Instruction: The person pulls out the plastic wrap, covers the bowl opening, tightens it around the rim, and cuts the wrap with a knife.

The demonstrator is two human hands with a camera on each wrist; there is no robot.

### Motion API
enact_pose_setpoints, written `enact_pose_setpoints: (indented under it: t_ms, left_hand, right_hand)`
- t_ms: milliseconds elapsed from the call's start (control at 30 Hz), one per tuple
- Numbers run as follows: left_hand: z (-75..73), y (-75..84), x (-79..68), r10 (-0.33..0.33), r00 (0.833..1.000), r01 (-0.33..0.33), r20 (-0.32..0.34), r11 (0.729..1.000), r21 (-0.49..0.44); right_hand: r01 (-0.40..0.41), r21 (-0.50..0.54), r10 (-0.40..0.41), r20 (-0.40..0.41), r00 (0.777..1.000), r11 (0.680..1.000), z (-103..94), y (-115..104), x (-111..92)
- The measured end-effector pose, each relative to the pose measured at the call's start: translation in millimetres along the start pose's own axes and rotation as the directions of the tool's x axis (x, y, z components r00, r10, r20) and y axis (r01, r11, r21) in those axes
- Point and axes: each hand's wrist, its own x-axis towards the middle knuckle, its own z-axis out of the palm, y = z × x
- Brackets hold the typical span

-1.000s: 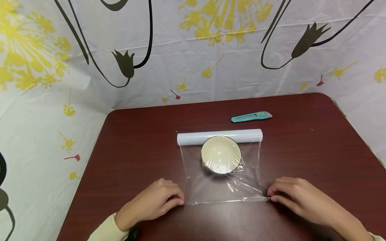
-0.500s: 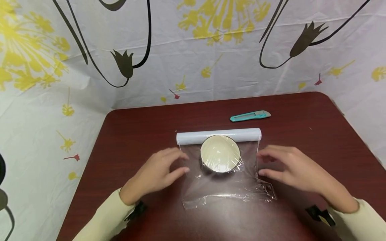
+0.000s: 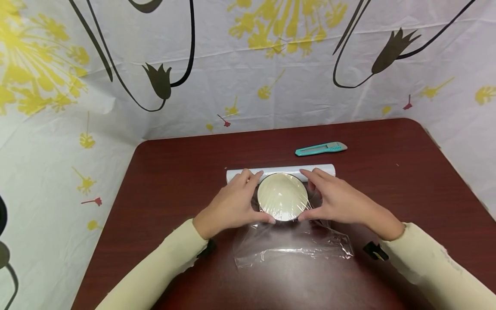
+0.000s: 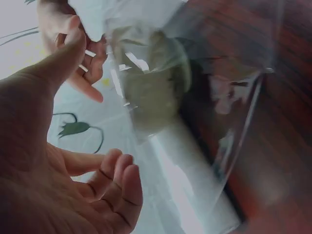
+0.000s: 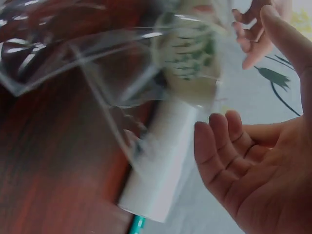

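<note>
A bowl (image 3: 283, 196), cream inside with a dark rim, stands on the table under a sheet of clear cling film (image 3: 288, 250). The sheet comes off a white roll (image 3: 327, 168) just behind the bowl. Green markings show on the bowl's outer wall (image 5: 187, 56) in the right wrist view. My left hand (image 3: 232, 202) curves about the bowl's left side, thumb near the front rim. On the opposite side my right hand (image 3: 341, 198) mirrors it. Both wrist views show relaxed fingers spread from the thumbs, with a gap to the bowl.
A teal utility knife (image 3: 321, 149) lies behind the roll, toward the back of the dark red-brown table (image 3: 174, 172). The film's loose front edge lies crumpled at its right corner. A white patterned sheet (image 3: 248, 64) hangs behind the table.
Both hands have let go of the film's front corners, risen along its sides and closed in on the bowl from left and right. The film's front edge now lies loose and wrinkled.
</note>
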Motion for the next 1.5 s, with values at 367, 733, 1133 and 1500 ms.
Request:
enact_pose_setpoints:
  t_ms: [367, 733, 1133, 1500]
  left_hand:
    - [21.8, 3.2, 7.8, -0.069, 0.997, 0.068, 0.029, 0.997, 0.029]
    - [34.8, -1.6, 13.5, 0.079, 0.995, -0.063, -0.061, 0.97, 0.235]
    - [36.2, -15.0, 26.7, 0.28, 0.956, -0.219, -0.091, 0.882, 0.417]
    - [28.2, -30.4, 35.3, 0.343, 0.939, -0.322, -0.001, 0.881, 0.346]
  right_hand:
    - [-0.051, -0.022, 0.051, -0.011, 0.999, 0.998, 21.5, 0.3, 3.7]
    - [-0.013, -0.074, 0.009, -0.045, 0.999, 0.997, 33.3, 6.1, 12.4]
    - [0.085, -0.24, -0.105, -0.072, 0.992, 0.967, 38.8, 20.2, 22.1]
    - [0.181, -0.287, -0.185, 0.014, 0.983, 0.941, 32.3, 34.7, 28.4]
